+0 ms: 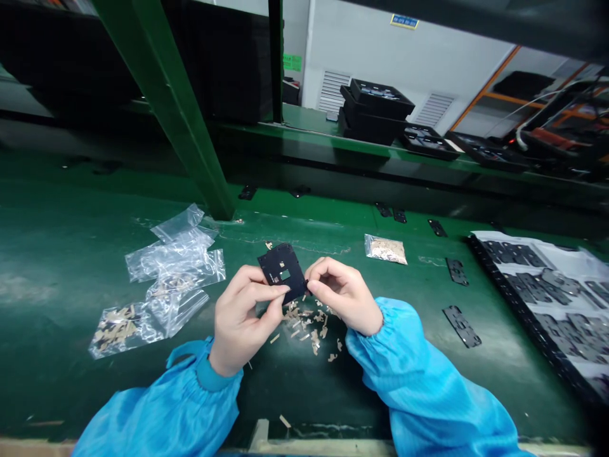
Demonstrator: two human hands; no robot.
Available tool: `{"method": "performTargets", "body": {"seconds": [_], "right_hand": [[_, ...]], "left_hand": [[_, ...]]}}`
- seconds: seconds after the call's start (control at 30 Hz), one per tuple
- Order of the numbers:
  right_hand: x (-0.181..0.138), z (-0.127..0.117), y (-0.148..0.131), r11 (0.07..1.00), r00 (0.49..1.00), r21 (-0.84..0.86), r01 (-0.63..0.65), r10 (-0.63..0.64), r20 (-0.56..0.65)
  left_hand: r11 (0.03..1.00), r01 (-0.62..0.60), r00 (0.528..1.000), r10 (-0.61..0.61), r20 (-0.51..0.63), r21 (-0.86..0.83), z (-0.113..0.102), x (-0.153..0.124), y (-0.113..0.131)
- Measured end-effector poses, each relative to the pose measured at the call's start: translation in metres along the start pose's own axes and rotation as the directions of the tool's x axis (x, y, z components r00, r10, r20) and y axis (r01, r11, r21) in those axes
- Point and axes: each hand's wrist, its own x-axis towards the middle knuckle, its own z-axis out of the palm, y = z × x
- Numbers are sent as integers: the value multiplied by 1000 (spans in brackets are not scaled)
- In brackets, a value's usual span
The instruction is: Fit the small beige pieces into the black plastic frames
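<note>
My left hand grips a flat black plastic plate between thumb and fingers, tilted above the bench. The plate has small cut-outs, and green shows through one. At its right edge, my right hand is closed in a pinch. Whether those fingertips hold the plate's edge or a small dark piece, I cannot make out. Below the hands, many small tan pieces lie scattered on the green bench. Behind the left fingers another tan bit sits at the plate's top left corner.
Clear plastic bags, one with tan pieces, lie at left. A filled bag lies right of centre. Loose black plates lie near a tray of similar plates. A green post rises behind; black boxes stand on the shelf.
</note>
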Motion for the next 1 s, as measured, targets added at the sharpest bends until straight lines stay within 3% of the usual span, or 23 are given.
{"method": "performTargets", "body": {"seconds": [0.27, 0.47, 0.67, 1.0], "right_hand": [[-3, 2, -2, 999, 1000, 38, -9, 9, -17], [-4, 5, -4, 989, 998, 136, -55, 56, -9], [-7, 11, -5, 968, 996, 238, -75, 85, -32], [-10, 18, -4, 856, 980, 480, -192, 192, 50]], "left_hand": [[998, 32, 999, -32, -8, -59, 1, 1, 0], [970, 146, 989, -137, 62, -194, -2, 0, -7], [857, 269, 962, -262, 77, -440, 2, -3, -16], [727, 360, 924, -365, 115, -584, 3, -3, -17]]}}
